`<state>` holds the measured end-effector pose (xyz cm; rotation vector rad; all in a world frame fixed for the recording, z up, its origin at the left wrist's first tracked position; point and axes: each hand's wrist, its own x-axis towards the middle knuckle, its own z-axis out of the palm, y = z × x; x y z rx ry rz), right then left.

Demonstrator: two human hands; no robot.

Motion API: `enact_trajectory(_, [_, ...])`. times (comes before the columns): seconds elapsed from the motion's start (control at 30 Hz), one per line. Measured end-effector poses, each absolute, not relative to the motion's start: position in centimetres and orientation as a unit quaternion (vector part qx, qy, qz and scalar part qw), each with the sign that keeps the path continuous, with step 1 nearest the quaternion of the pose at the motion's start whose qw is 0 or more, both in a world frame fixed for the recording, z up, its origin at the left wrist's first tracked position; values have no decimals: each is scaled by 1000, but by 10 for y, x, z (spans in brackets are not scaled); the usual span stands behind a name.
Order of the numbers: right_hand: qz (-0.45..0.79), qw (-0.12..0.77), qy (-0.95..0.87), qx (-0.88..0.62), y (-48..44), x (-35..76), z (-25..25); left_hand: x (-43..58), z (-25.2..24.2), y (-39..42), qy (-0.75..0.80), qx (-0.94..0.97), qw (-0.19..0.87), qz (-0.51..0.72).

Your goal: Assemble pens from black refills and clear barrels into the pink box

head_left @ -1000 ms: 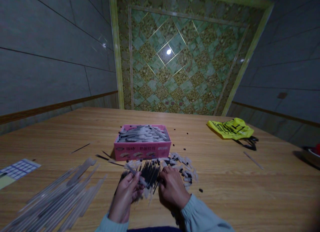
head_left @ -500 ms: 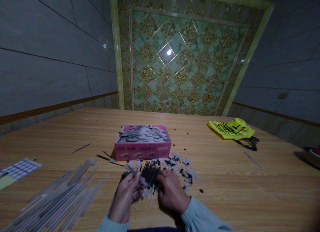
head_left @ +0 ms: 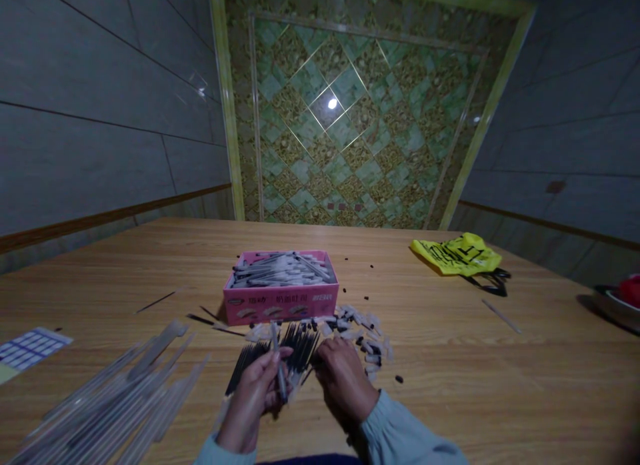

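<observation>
My left hand (head_left: 257, 385) is closed round a pen (head_left: 279, 365) with a pale see-through barrel, which stands nearly upright between thumb and fingers. My right hand (head_left: 345, 378) has its fingers curled at the right edge of a bunch of thin black pen refills (head_left: 301, 341); whatever is between those fingertips is hidden. More black refills (head_left: 245, 361) lie just behind my left hand. Beyond both hands is an open pink box (head_left: 281, 305), filled with pens (head_left: 283, 270). Small clear and black caps (head_left: 373, 348) are scattered right of the refills.
Long clear tubes (head_left: 115, 398) are spread over the wooden table (head_left: 450, 371) at the left. A checked card (head_left: 35, 348) lies beyond them. At the right are a yellow bag (head_left: 457, 253), a single clear tube (head_left: 501, 316) and a bowl (head_left: 617, 311) holding something red.
The pen in my left hand has turned from a slant to nearly upright. My right hand stays by the refills. The whole view has shifted slightly.
</observation>
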<state>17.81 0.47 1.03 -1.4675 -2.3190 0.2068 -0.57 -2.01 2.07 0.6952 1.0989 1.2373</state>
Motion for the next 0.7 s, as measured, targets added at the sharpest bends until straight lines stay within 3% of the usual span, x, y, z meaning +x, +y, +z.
enact_trajectory(0.13, [80,215,-826,-515,5,179,9,-7,16,-17,457,304,640,538])
enact_trajectory(0.23, [123,296,-798,-510,6,180,11,-9,13,-16,453,327,632,537])
enact_trajectory(0.43, [432,548,-572,-432,14,179,9,-8,13,-19,483,390,593,512])
enact_trajectory(0.7, [529,584,-476,-390,21,185,6,-2,24,-23,514,481,536,467])
